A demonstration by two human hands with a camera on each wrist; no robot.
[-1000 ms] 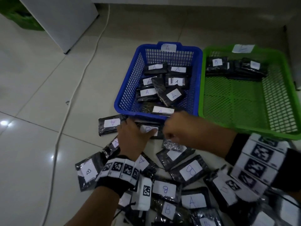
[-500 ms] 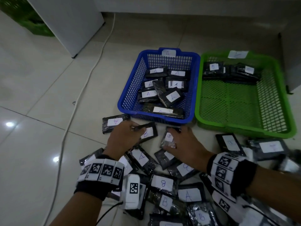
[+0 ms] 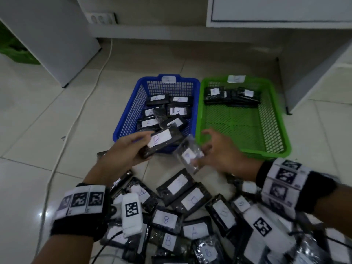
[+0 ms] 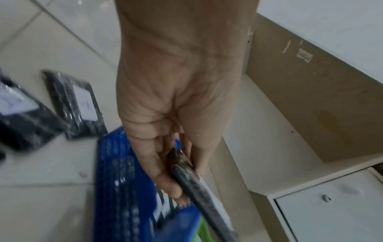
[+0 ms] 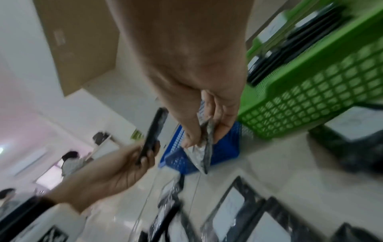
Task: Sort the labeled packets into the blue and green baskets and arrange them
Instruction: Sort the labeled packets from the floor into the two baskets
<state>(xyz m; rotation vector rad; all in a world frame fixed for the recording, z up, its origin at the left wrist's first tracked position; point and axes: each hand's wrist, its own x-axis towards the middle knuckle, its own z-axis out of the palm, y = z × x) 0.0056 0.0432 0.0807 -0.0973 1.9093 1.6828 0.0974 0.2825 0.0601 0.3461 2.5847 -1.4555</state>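
Both hands have come up off the floor pile since half a second ago, each now carrying a packet, and the head view has tilted up so the baskets sit mid-frame instead of high. Left hand (image 3: 123,149) at centre-left of the head view grips a dark packet (image 3: 162,141) by its near end, thumb on top and fingers under, white label face up; it hangs over the near rim of the blue basket (image 3: 131,115). The letter on that label is smeared, possibly a B. Left wrist view shows the same packet edge-on, clamped between thumb and fingers (image 4: 165,178). Right hand (image 3: 222,153) at centre pinches a shinier packet (image 3: 188,155) by one end between thumb and fingers, the rest hanging tilted just in front of the gap between the blue basket and the green basket (image 3: 274,119). Right wrist view confirms the pinch, packet dangling below the fingertips (image 5: 219,129).

Blue basket holds a loose heap of A-labelled packets (image 3: 165,109), some tilted over others. Green basket holds a row of packets (image 3: 230,95) along its far wall, rest of its mesh floor showing. Across the lower frame, a pile of unsorted packets (image 3: 190,202) lies on the tiled floor (image 3: 38,130), labels up, A and B mixed. White cable (image 3: 89,92) runs along the floor at left.
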